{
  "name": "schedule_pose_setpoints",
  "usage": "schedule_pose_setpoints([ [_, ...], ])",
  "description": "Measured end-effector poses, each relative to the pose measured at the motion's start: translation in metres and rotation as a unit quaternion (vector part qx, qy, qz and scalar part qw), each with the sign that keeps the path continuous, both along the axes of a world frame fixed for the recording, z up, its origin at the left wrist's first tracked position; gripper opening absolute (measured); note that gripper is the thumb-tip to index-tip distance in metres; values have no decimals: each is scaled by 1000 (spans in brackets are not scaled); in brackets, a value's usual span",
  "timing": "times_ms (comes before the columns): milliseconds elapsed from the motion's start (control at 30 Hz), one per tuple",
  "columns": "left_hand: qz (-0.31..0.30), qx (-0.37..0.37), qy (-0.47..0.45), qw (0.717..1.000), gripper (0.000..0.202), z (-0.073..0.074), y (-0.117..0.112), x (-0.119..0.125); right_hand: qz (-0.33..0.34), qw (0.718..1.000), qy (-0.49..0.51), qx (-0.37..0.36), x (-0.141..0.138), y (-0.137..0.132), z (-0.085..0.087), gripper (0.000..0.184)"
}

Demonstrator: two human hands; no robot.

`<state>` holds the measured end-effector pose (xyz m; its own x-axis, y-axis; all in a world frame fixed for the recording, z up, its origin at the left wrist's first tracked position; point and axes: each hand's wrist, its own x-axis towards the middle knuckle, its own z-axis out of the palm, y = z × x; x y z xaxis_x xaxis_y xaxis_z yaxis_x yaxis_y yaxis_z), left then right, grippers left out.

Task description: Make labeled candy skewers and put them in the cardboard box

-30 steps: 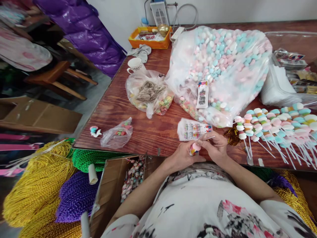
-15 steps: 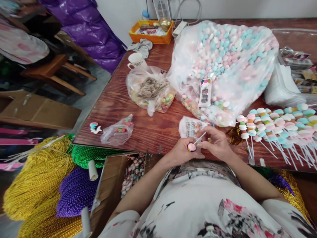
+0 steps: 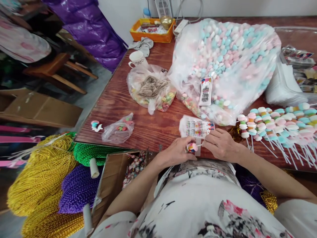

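Note:
At the table's near edge my left hand (image 3: 179, 151) is closed round a small stack of pastel candy discs (image 3: 192, 147) on a thin white stick. My right hand (image 3: 220, 144) pinches the stick's other end, fingers pressed together. Just beyond my hands lies a small stack of printed clear wrappers (image 3: 196, 128). To the right, several finished candy skewers (image 3: 272, 124) lie in a row with their sticks pointing toward me.
A big clear bag of pastel candies (image 3: 225, 62) fills the middle of the wooden table (image 3: 116, 102). Smaller candy bags (image 3: 151, 91) (image 3: 119, 129), a mug (image 3: 137, 59) and an orange tray (image 3: 151, 31) lie left and behind. A cardboard box (image 3: 116, 178) and tinsel bundles (image 3: 44, 175) sit below the table.
My hands have shifted slightly right and forward. The stick, angled upward half a second ago, now lies lower and nearly level between my hands.

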<state>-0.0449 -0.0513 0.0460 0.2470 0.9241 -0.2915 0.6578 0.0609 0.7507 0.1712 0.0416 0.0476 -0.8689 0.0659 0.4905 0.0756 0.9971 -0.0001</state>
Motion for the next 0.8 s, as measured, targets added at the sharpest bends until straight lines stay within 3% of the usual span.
schedule_pose_setpoints([
  [167, -5, 44, 167, 985, 22, -12, -7, -4, -35, 999, -24, -13, 1, -2, -9, 21],
  [433, -16, 83, 247, 965, 7, -20, -9, 7, -44, 990, -111, -69, -13, -23, -20, 18],
  [633, -9, 89, 288, 953, 13, -21, -12, 1, -78, 945, -271, -167, -14, -16, -9, 20],
  [800, -7, 134, 322, 937, 9, -25, -17, -5, -100, 909, -353, -197, -13, -8, 7, 26],
])
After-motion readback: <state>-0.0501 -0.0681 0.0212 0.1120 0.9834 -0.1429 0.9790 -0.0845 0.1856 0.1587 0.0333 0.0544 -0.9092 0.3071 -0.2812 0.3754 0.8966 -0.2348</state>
